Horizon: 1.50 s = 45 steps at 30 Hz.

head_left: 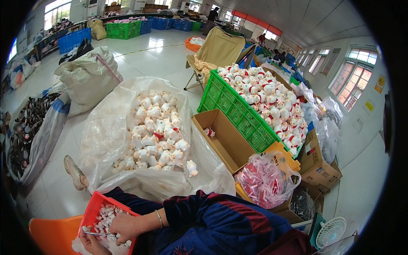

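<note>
Both hands work low at the bottom left, over a red tray (91, 212) full of small white pieces (105, 212), resting on the person's lap beside an orange seat (55, 233). Right hand (125, 227) lies across the tray's near end, fingers curled together, knuckles up; a thin bracelet (159, 218) sits on its wrist. Left hand (91, 244) is at the frame's bottom edge, mostly cut off, fingers bent under a thin metal tool (100, 233), probably scissors or tweezers, that runs between the 2 hands. Cannot tell which fingers actually pinch it.

Ahead on the floor: a big clear plastic bag (106, 136) spread open with a heap of white plush toys (155, 131). Right of it, an open cardboard box (225, 140) with 1 toy inside, then a green crate (231, 108) piled with white-and-red plush toys. A clear bag of red bits (265, 178) sits near the box. Small white fan (331, 231) at lower right.
</note>
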Available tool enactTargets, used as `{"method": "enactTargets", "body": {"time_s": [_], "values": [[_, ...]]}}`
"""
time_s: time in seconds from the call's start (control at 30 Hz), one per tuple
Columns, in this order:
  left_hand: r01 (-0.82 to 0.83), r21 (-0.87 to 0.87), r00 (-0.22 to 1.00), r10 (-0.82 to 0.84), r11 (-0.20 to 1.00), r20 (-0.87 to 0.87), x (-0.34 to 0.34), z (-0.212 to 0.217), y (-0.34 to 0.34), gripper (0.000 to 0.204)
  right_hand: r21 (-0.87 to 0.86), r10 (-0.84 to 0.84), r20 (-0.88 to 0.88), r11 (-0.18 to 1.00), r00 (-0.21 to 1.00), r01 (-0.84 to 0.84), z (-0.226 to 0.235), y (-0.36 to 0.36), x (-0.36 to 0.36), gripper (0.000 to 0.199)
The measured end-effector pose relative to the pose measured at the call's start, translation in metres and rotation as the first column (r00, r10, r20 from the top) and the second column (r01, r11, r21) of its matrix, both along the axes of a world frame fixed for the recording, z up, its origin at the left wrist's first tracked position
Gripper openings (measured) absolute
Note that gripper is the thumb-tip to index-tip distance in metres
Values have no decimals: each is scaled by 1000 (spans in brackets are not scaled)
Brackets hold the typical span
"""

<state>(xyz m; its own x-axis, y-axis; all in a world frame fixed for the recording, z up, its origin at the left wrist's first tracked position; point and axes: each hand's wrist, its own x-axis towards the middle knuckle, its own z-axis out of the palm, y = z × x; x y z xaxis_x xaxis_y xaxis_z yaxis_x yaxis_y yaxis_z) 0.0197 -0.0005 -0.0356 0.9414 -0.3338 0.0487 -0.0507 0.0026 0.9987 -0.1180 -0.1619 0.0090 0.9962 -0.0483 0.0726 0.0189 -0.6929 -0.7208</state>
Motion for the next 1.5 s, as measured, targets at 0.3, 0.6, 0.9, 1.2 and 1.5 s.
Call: {"method": "enactTargets", "body": {"time_s": [0.3,0.6,0.9,1.2,1.5], "values": [[-23,38,999,22,999,33,-5,13,2,33,13,-8,-29,1000,1000,8,-1,-1,0,43],[-49,3,999,49,999,5,-11,20,-5,32,13,-18,14,1000,1000,17,-16,12,2,48],[10,-70,1000,-9,997,6,-12,10,-17,24,82,-70,-2,994,998,70,-21,11,5,46],[57,60,995,-52,997,-89,15,-5,6,33,-86,-126,106,987,986,136,-19,0,1,33],[175,65,981,-168,982,-102,18,-2,17,27,-227,-107,91,966,990,125,-32,-3,7,25]]}}
